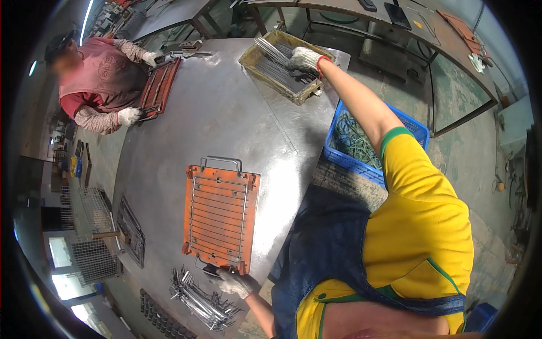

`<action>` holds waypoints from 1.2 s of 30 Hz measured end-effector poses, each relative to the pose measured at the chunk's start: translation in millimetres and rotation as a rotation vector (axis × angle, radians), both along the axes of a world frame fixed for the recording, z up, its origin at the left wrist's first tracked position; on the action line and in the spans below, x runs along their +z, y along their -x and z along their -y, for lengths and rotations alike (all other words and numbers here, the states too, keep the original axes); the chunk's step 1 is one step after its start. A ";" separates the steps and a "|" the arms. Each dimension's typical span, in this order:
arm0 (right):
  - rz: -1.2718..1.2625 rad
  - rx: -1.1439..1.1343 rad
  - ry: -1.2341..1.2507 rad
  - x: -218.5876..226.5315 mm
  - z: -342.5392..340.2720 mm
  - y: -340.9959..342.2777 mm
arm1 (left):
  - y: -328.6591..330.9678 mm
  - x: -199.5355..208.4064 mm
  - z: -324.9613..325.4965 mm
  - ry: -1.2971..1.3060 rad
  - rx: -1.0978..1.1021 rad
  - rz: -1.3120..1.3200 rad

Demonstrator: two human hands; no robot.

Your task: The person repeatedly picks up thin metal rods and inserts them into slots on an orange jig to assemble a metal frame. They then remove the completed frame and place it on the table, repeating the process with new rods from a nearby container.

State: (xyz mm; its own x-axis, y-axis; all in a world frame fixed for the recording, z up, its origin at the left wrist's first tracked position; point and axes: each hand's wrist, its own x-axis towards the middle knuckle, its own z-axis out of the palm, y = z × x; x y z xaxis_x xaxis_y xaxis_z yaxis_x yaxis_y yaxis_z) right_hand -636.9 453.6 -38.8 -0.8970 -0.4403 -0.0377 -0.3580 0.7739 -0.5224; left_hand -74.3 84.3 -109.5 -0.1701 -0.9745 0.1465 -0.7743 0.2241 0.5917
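Observation:
An orange jig board [219,212] lies on the metal table, with thin metal rods across it inside a rod frame. A bent handle [223,160] stands at its far end. At the near end, my gloved left hand [233,283] is closed at the jig's edge beside a wire loop; its fingertips are partly hidden. My gloved right hand [306,61] reaches into a worn yellowish bin [248,61], fingers curled onto the grey metal rods [275,55] there. A loose heap of short shiny metal pieces [203,302] lies near my left hand.
Across the table [164,164], a person [107,79] in gloves holds a red jig [158,87]. A blue crate [375,169] with green straps stands below the table's right edge. A dark grid frame [131,231] lies at the left edge. Another workbench [361,8] stands behind.

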 end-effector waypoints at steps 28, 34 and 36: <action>0.753 0.763 0.328 34.2 172.2 -313.2 | 106.1 161.2 -80.8 -0.564 -0.759 -0.389; 0.069 0.964 0.134 -5.1 185.4 -315.3 | 106.5 129.2 -79.9 -0.811 -0.768 -0.723; -0.058 0.952 0.319 -11.5 187.4 -318.3 | 104.6 130.1 -82.2 -0.824 -0.770 -0.703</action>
State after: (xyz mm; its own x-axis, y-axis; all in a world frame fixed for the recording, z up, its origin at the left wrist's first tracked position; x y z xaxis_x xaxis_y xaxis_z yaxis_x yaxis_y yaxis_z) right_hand -318.6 266.2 -50.3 -0.1631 -0.9571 0.2396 -0.7860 -0.0207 -0.6178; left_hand -178.9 166.5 20.6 -0.8467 -0.5097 -0.1527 -0.0871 -0.1504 0.9848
